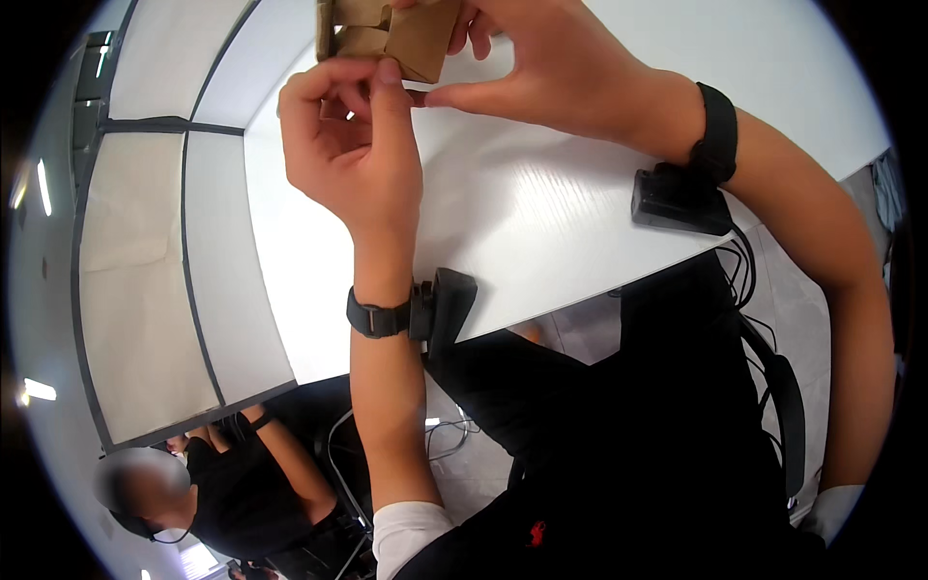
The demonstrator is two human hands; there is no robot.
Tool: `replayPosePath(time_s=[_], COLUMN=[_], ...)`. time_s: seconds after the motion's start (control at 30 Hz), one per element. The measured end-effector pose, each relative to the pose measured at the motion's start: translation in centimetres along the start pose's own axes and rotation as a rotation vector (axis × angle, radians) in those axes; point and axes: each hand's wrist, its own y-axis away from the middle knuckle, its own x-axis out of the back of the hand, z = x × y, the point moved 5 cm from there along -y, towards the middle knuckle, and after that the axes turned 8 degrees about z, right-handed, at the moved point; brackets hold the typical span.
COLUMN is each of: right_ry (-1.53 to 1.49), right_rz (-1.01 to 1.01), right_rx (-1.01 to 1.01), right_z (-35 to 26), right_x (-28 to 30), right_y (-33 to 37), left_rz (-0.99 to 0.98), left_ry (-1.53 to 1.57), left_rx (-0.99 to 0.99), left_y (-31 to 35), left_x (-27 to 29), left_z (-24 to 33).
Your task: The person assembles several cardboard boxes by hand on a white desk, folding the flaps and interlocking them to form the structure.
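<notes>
A small brown cardboard box [418, 43] with folded flaps is held up over the white table, and the upper edge of the view cuts it off. My left hand [353, 135] pinches the box's near edge, thumb against the cardboard and fingers curled. At the box's right side is my right hand [541, 68], its fingers bent against the cardboard. The right thumb stretches left just below the box's near corner. What lies inside the box is mostly out of sight.
The white table [551, 213] has its near edge above my lap. Grey-framed partition panels [145, 271] stand along the left. Black strapped devices sit on my left wrist [382, 314] and right wrist [681, 198], with cables hanging. Another person [261, 483] sits at lower left.
</notes>
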Motion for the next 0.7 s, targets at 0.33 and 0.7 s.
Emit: replayPosePath(time_s=[0.33, 0.7], right_ry=[0.138, 0.111], right_rz=[0.102, 0.017], right_rx=[0.202, 0.261], right_z=[-0.7, -1.0], right_x=[1.0, 1.0], right_y=[-0.3, -0.6], left_rz=[0.04, -0.145], left_ry=[-0.205, -0.246], left_rx=[-0.153, -0.203], left_y=[-0.7, -1.2], left_x=[1.1, 0.8], left_z=[0.9, 0.4])
